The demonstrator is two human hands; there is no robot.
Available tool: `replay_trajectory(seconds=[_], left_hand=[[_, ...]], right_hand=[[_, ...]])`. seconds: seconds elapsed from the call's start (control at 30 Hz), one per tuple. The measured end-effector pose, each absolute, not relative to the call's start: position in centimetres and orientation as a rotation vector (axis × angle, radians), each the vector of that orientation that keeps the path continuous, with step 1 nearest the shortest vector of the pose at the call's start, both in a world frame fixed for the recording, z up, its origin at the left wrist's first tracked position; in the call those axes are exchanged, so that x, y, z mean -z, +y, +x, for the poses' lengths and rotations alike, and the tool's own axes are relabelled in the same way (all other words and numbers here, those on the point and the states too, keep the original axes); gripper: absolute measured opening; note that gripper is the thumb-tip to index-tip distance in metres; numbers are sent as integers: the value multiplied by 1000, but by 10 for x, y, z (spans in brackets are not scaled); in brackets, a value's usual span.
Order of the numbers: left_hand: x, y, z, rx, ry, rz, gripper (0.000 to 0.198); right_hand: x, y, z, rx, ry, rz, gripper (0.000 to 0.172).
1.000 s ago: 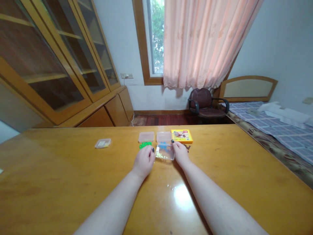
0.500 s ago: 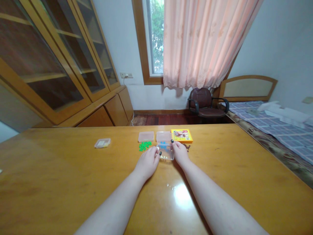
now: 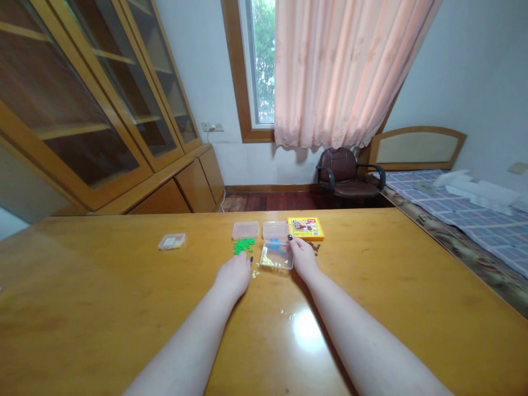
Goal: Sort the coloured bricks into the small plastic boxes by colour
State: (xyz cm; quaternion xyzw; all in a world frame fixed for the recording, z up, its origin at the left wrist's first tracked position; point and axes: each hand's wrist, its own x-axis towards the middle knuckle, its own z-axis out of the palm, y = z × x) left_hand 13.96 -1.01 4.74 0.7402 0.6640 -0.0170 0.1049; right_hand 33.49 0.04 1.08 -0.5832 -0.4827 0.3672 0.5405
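My right hand [image 3: 303, 256] grips the right side of a small clear plastic box [image 3: 276, 256] that holds pale yellow bits, with blue bits just behind it. My left hand [image 3: 234, 275] rests on the table left of the box, its fingers curled toward a few loose yellow bits [image 3: 255, 273]; whether it pinches any is hidden. A heap of green pieces [image 3: 243, 246] lies just beyond my left hand.
Two clear lids or trays [image 3: 246, 230] and a yellow packet [image 3: 306, 227] lie at the table's far side. Another small clear box [image 3: 172, 241] sits further left. Brown bits [image 3: 317, 247] lie by my right hand. A chair, a bed and glass-door cabinets stand beyond the wooden table [image 3: 124, 308].
My left hand has drawn back from the box's left edge down to the loose yellow bits on the table. My right hand has stayed on the box.
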Motion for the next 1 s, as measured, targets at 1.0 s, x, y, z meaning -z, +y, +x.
replay_trajectory(seconds=[1.0], left_hand=[[-44,-9,145,111,1696,2360,26]], right_hand=[[-15,-2,334,-845,-1104,-1378,27]])
